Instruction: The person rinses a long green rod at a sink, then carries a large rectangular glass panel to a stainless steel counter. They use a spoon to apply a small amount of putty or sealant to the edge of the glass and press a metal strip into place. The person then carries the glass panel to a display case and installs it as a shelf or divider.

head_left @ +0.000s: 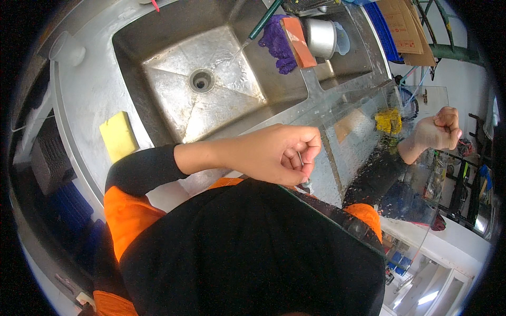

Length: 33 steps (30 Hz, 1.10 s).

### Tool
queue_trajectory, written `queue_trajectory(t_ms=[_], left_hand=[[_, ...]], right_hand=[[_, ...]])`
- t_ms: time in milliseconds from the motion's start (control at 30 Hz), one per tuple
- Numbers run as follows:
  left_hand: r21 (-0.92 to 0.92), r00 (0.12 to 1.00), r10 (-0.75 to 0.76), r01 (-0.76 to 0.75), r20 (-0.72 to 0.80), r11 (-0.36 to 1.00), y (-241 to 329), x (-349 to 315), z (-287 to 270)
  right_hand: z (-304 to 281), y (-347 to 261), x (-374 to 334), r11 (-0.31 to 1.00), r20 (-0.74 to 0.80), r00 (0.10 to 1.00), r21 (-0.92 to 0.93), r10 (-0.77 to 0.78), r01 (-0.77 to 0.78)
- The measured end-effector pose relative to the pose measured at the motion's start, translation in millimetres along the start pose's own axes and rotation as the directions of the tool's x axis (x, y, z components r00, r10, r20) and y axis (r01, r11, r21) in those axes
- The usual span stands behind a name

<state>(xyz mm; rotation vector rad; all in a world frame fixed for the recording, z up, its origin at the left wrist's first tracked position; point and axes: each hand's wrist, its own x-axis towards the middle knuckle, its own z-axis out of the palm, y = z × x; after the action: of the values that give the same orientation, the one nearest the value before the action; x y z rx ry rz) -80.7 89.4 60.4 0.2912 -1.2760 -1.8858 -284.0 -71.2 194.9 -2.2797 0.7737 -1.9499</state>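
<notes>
My left hand point(279, 152) is closed in front of my body, past the near edge of the sink. A thin, shiny bit shows between its curled fingers, too small to name. Beside that hand, a wet clear glass sheet point(329, 181) leans from my body towards the far right, beaded with drops. My right hand point(435, 131) is curled into a closed shape near the sheet's far right edge, its forearm seen through the wet glass. Whatever its fingers hold is hidden. A yellow scrubbing cloth point(388, 121) shows at the sheet, left of my right hand.
Water runs from a green hose point(265, 20) into the steel sink point(163, 68). A yellow sponge point(118, 136) lies on the left counter, with a white cup point(67, 48) farther back. A purple cloth point(279, 45), orange block point(298, 42) and metal pot point(320, 38) sit at the sink divider.
</notes>
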Motion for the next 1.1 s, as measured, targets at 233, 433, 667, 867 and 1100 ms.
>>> queue_trajectory(t_ms=[233, 433, 667, 867, 1100], left_hand=[[0.05, 0.997, 0.002, -0.006, 0.08, 0.999, 8.8, 4.0, -3.2], [0.604, 0.935, 0.174, -0.334, 0.309, 0.724, 19.6, 3.4, -7.7], [-0.113, 0.997, -0.046, 0.052, 0.054, 0.992, -5.1, 5.1, -5.0], [-0.308, 0.963, -0.249, 0.269, 0.103, 0.913, -1.9, 10.3, -7.3], [-0.311, 0.955, -0.262, 0.293, 0.138, 0.904, -0.7, 12.6, -10.7]], right_hand=[[2.1, -3.4, -1.2, 1.0, -0.017, 1.0, 0.0, 0.014, -0.014], [-1.6, -0.5, -1.5, 1.0, 0.007, 1.0, 0.008, -0.014, 0.014], [-3.1, 4.7, 0.1, 0.999, 0.026, 0.999, 0.016, -0.033, 0.033], [1.2, 1.1, -0.3, 0.999, 0.029, 0.999, -0.009, -0.038, 0.038], [-2.0, 5.5, 1.1, 0.999, 0.02, 0.999, -0.008, -0.044, 0.044]])
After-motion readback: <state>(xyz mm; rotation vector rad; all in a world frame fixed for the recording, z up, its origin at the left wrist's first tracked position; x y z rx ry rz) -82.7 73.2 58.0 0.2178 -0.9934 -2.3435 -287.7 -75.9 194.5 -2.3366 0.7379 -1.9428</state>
